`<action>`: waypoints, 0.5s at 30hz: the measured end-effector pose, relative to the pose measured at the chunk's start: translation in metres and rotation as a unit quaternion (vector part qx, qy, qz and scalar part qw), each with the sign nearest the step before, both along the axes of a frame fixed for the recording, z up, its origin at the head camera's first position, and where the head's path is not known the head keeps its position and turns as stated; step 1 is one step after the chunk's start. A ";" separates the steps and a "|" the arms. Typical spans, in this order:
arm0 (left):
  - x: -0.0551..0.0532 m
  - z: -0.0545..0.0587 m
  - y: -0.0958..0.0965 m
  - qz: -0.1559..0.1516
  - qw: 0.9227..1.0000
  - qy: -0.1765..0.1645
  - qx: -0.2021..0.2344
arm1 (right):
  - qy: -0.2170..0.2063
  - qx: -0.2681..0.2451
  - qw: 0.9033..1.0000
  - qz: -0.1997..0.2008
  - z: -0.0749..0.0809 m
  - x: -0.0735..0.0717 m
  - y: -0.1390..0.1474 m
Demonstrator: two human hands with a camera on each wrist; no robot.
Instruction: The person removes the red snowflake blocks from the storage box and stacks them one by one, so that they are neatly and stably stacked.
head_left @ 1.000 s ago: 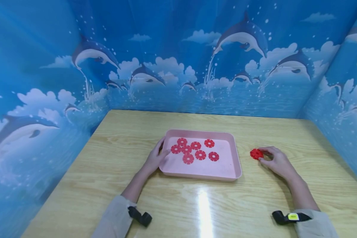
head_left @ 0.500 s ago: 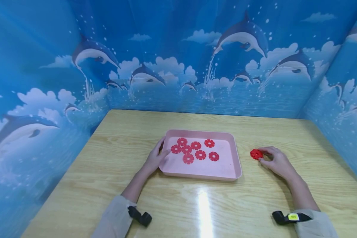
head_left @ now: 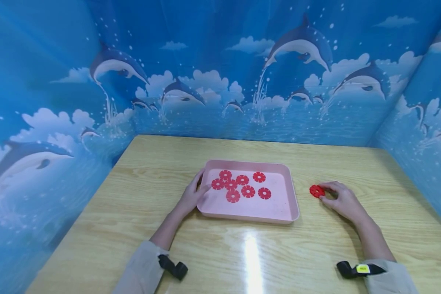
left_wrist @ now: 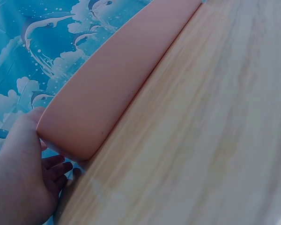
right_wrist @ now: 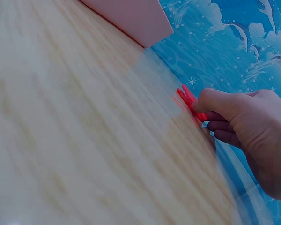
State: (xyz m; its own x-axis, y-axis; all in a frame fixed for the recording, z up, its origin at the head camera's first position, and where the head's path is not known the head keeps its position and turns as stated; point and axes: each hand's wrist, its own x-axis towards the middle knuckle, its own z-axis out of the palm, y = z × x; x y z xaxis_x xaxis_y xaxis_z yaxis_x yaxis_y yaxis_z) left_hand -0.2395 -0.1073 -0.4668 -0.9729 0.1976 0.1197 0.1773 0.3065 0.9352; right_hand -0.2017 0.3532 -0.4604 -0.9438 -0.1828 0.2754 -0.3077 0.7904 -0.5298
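Observation:
A shallow pink tray [head_left: 272, 208] lies on the table with several red notched discs [head_left: 248, 191] flat inside it, mostly toward its left half; some of them overlap. My left hand [head_left: 190, 197] holds the tray's left side, thumb over the rim and fingers along the outside wall. In the left wrist view the tray's wall [left_wrist: 107, 79] rises beside the left hand [left_wrist: 23, 173]. Right of the tray, my right hand [head_left: 343, 201] pinches red notched discs [head_left: 317, 190] between thumb and fingers, low over the table. The right wrist view shows two disc edges [right_wrist: 187, 97] spread apart at the fingertips.
The pale wood table [head_left: 161, 163] extends on every side of the tray. A blue curtain [head_left: 220, 114] printed with dolphins stands along the back and both sides. Black straps with small cameras [head_left: 176, 269] sit on both sleeves.

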 end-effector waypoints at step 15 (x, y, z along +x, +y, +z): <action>0.001 0.001 0.000 0.001 1.000 0.006 0.001 | -0.013 -0.002 1.000 -0.004 0.000 0.000 0.001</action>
